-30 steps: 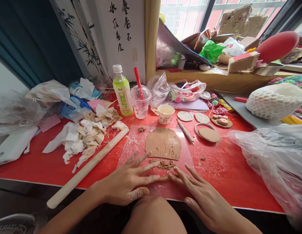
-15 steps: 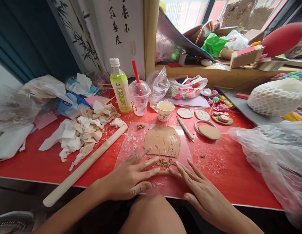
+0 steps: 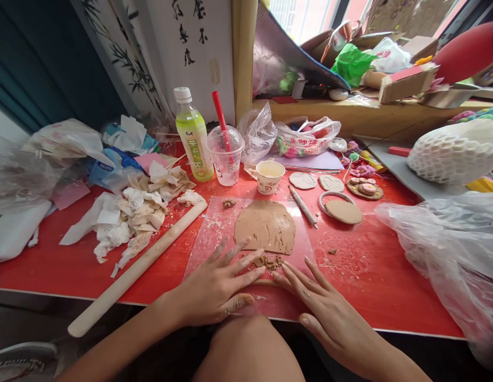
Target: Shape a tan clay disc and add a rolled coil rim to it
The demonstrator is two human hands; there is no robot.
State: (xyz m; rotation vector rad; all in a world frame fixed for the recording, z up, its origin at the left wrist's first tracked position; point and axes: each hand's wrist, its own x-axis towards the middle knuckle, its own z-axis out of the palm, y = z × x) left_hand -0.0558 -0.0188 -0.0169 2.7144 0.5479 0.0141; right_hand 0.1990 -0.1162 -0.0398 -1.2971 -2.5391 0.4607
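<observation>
A thin roll of brown clay (image 3: 266,283) lies along the near part of a clear plastic sheet (image 3: 207,241). Over its left end my left hand (image 3: 220,284) rests flat, fingers spread. My right hand (image 3: 320,294) lies flat over the other end, its fingers stretched out. Both palms hide parts of the roll. Just beyond the fingertips sit clay crumbs (image 3: 269,262). Behind them is a flat clay slab (image 3: 264,225) with a straight near edge and a rounded far side. A small clay lump (image 3: 229,203) is at the sheet's far left.
Left stands a long wooden rolling pin (image 3: 139,270) beside crumpled tissues (image 3: 131,212). Farther back are a drink bottle (image 3: 194,138), a plastic cup (image 3: 226,159) and a paper cup (image 3: 270,178). Rightward lie a pen-like tool (image 3: 303,206), a clay disc (image 3: 343,211) and a plastic bag (image 3: 433,254).
My left hand has slid slightly to the right over the clay roll. My right hand stays nearly in place. The camera view has shifted a little.
</observation>
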